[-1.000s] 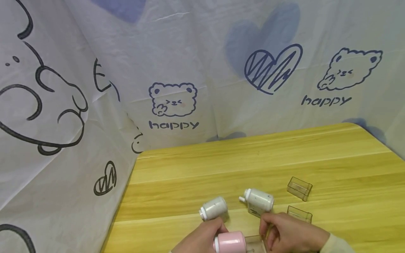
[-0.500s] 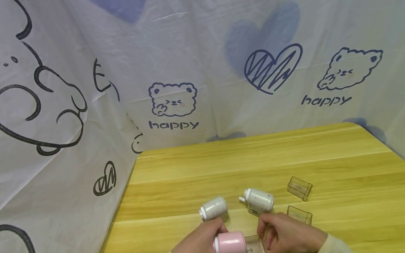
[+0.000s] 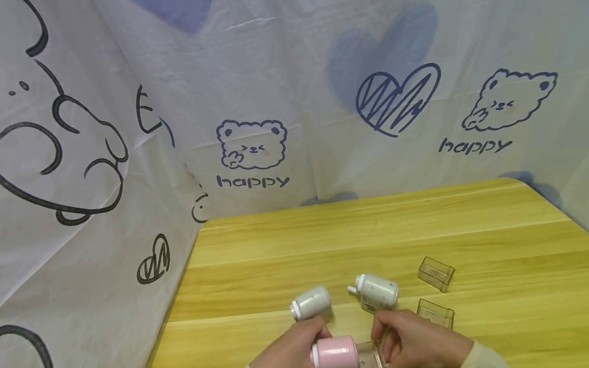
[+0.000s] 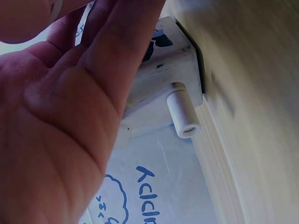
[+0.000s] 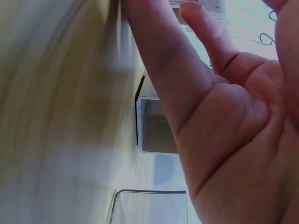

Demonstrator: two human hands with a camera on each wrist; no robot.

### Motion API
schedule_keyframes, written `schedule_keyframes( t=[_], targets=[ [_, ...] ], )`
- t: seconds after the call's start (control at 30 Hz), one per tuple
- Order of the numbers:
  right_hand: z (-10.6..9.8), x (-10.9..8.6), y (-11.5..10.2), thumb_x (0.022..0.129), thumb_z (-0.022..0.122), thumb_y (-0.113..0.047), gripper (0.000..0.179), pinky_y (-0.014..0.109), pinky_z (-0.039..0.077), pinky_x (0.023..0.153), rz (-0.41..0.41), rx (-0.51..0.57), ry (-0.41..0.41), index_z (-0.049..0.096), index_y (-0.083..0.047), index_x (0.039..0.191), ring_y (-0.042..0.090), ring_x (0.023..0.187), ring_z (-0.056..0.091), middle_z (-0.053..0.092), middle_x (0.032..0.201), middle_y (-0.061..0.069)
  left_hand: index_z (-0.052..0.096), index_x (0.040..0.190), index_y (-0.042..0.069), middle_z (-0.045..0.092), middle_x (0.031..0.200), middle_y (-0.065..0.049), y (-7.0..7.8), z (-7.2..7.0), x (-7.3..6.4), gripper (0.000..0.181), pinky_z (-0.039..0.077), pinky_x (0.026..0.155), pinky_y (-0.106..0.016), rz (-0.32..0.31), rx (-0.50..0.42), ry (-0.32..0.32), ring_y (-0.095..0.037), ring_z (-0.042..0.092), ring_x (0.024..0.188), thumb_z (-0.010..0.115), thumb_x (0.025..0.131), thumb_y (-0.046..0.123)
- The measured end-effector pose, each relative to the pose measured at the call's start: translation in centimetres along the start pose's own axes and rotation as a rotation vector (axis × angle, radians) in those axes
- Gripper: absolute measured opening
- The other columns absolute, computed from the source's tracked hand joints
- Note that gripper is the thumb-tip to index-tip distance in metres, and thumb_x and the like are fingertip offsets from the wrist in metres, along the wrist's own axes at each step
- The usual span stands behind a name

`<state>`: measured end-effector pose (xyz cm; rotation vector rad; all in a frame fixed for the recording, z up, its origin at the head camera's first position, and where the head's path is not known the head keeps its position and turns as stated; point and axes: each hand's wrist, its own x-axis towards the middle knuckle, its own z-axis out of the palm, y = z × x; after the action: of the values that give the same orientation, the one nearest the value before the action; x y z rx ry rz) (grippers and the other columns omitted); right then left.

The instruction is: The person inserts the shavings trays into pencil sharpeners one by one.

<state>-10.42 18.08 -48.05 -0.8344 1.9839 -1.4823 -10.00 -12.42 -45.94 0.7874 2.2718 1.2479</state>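
In the head view my left hand (image 3: 292,346) grips a pink pencil sharpener (image 3: 337,352) with a white end, low at the frame's bottom edge. My right hand (image 3: 421,338) pinches a clear brownish shavings drawer (image 3: 368,351) against the sharpener's right side; the frame edge cuts off their lower parts. Just beyond the hands lie two pale speckled sharpeners, a left one (image 3: 313,302) and a right one (image 3: 377,291) with its crank showing. The left wrist view has a white crank handle (image 4: 183,113) beside the left hand (image 4: 60,121).
Two more clear drawers, a far one (image 3: 436,274) and a near one (image 3: 434,313), sit right of the sharpeners on the yellow wood-grain table (image 3: 322,245). In the right wrist view, a sharpener's hollow drawer slot (image 5: 159,125) faces the camera. Printed cloth (image 3: 322,163) hangs behind.
My right hand has shifted slightly left, bringing the clear drawer closer to the pink sharpener. The left hand and the other things stay where they were.
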Motion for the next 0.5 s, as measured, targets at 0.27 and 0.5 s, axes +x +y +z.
schedule_keyframes(
  t=[0.27,0.5],
  targets=[
    [0.05,0.06,-0.06,0.08,0.081,0.003,0.036,0.029,0.059,0.064,-0.012,-0.016,0.002,0.059,-0.005,0.107,0.007,0.077,0.068,0.069,0.086,-0.006,0.061,0.103,0.017,0.061,0.094,0.017,0.11,-0.03,-0.1,0.039,0.051,0.076,-0.021,0.007,0.013,0.003,0.002,0.058,0.082,0.09,0.077,0.019],
    [0.11,0.05,-0.03,0.08,0.082,0.002,0.036,0.029,0.059,0.064,-0.017,-0.032,0.009,0.06,-0.006,0.107,0.006,0.077,0.068,0.069,0.086,-0.006,0.064,0.106,0.016,0.063,0.094,0.017,0.39,-0.15,-0.39,0.039,0.051,0.076,-0.022,-0.003,-0.004,0.004,0.002,0.06,0.081,0.09,0.077,0.02]
  ],
)
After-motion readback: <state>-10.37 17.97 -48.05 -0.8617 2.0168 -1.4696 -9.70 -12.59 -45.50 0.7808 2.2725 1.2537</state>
